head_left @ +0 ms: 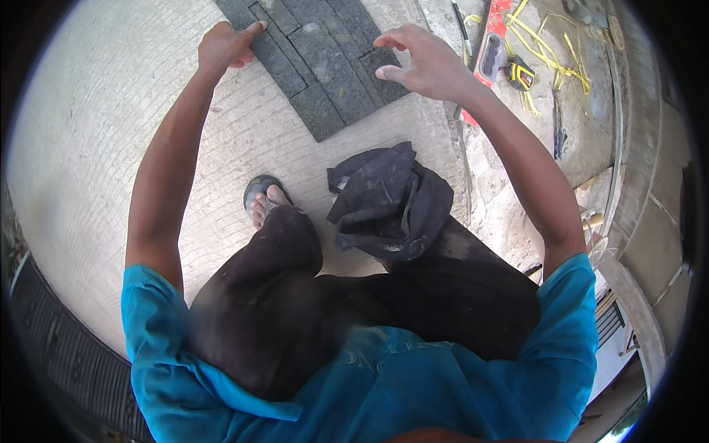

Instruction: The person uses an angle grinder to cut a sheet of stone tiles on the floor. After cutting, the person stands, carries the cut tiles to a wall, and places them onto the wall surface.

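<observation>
A rectangular panel of dark grey stone strips [314, 55] lies on the pale concrete at the top of the view, its upper end cut off by the frame. At its left edge is my left hand [225, 48], the thumb reaching over the border and the other fingers loosely bent beside it. My right hand [428, 63] is over the right edge, thumb and forefinger spread apart around a small dark strip there. Neither hand visibly grips anything. Whether the fingertips touch the stone I cannot tell.
A crumpled black cloth [391, 199] hangs over my right knee, near my sandalled foot [267, 196]. To the right lie a red level [490, 55], a yellow-black tape measure [520, 74], and tangled yellow strapping [550, 55]. A dark slatted grate [70, 354] is at lower left.
</observation>
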Available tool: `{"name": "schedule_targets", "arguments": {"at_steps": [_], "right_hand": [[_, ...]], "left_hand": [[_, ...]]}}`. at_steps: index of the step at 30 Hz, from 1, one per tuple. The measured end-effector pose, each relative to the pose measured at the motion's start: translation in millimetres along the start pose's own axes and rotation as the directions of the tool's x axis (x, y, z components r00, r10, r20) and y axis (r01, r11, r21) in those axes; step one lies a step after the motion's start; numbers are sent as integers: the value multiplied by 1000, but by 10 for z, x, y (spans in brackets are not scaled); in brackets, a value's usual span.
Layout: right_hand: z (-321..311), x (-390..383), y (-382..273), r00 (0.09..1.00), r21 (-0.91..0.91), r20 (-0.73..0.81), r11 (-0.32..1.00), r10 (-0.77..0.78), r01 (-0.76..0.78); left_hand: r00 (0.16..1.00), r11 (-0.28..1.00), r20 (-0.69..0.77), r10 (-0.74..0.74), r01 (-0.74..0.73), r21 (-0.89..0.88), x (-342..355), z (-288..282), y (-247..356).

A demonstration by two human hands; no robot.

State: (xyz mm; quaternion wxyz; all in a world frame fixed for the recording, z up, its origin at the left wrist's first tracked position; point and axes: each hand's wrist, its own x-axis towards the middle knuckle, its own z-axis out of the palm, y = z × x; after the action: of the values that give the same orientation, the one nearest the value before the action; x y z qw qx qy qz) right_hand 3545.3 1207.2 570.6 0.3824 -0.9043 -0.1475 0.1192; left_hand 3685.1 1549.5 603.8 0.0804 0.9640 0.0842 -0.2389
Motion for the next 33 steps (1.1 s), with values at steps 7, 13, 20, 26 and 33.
{"name": "schedule_targets", "arguments": {"at_steps": [7, 13, 20, 26, 33], "right_hand": [[-139, -1894, -839, 835, 41, 500, 970, -228, 240], [-340, -2132, -1339, 881, 199, 461, 980, -104, 11], [-231, -2347, -1750, 817, 823, 535, 84, 216, -561], [246, -1280, -920, 737, 800, 366, 214, 568, -561], [1233, -53, -961, 766, 816, -232, 549, 599, -182]], "left_hand": [[829, 850, 205, 520, -480, -217, -1807, 157, -68], [377, 750, 648, 661, -362, -554, -3330, 612, -269], [560, 502, 702, 440, 495, -709, -3646, 597, -675], [663, 364, 652, 367, 543, -757, -3044, 1591, -1074], [551, 83, 795, 253, 807, -585, -2192, 1442, -688]]}}
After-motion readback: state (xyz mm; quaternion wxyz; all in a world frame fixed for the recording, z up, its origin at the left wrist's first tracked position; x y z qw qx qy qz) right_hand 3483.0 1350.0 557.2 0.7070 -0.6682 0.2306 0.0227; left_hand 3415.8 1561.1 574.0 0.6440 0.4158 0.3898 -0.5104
